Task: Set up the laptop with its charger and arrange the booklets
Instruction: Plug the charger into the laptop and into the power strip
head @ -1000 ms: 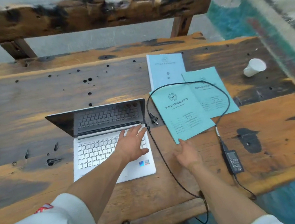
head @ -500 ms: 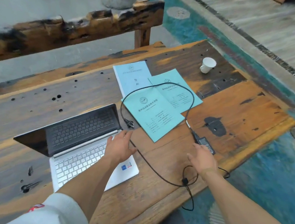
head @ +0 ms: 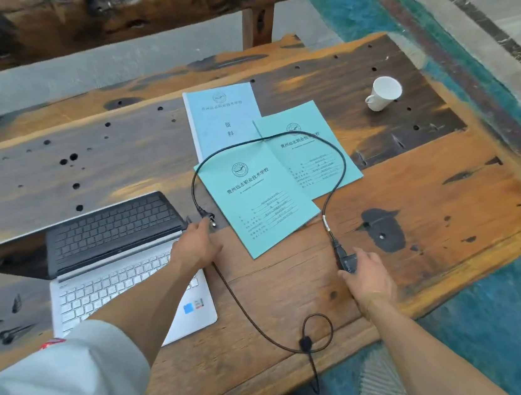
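Note:
An open white laptop [head: 130, 283] lies on the wooden table [head: 418, 184], its screen tilted far back. My left hand [head: 195, 247] rests at the laptop's right rear corner, fingertips at the black cable plug [head: 207, 215]. The black charger cable [head: 336, 160] loops over three overlapping light-blue booklets [head: 261, 204]. My right hand [head: 371, 276] covers the black charger brick [head: 348, 262], fingers spread over it. A second cable stretch [head: 257, 323] runs across the table to its front edge.
A white cup [head: 384, 93] stands at the table's far right. A rough wooden bench [head: 129, 0] lies beyond the table. The table's right and front edges drop to a blue-green patterned floor [head: 483, 323].
My right hand went right from the booklet's near corner to the charger brick. My left hand slid from the keyboard to the laptop's right rear corner near the plug. The camera view shifted.

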Available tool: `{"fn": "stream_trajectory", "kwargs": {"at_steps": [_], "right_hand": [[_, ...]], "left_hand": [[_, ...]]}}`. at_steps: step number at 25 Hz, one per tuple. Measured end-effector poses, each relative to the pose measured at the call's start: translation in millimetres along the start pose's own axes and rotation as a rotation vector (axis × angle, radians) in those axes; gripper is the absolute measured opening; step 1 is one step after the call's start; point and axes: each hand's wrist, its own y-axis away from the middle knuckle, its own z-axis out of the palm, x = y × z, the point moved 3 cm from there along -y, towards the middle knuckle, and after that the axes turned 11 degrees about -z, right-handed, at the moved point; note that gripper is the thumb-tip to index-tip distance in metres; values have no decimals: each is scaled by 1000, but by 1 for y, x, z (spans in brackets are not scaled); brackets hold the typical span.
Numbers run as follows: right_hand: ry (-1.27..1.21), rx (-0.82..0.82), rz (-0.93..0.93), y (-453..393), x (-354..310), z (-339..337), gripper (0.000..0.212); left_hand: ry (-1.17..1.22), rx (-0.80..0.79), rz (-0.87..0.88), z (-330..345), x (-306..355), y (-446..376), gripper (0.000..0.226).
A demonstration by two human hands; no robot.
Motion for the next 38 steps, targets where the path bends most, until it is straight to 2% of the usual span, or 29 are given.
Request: {"fn": "stream_trajectory", "kwargs": {"at_steps": [8, 13, 17, 22, 27, 33, 38], "right_hand": [[36, -150, 19, -45, 17, 17, 65], [86, -156, -11, -61, 25, 26, 59], [59, -149, -32, -66, 30, 29, 51], [41, -133, -64, -60, 39, 28, 47], [-5, -103, -69, -42, 50, 17, 46], [-16, 37, -32, -12, 68, -4, 44], [-57, 193, 75, 35, 95, -21, 49]], "left_hand": [[74, -31, -148, 10, 11, -44, 75], [29, -2, -189, 15, 17, -56, 70], [-1, 58, -118, 21, 31, -52, 60], [251, 122, -80, 20, 37, -27, 35], [311, 145, 61, 9, 53, 3, 31], [410, 23, 177, -2, 84, 36, 31], [438, 93, 321, -10, 110, 67, 24]]}}
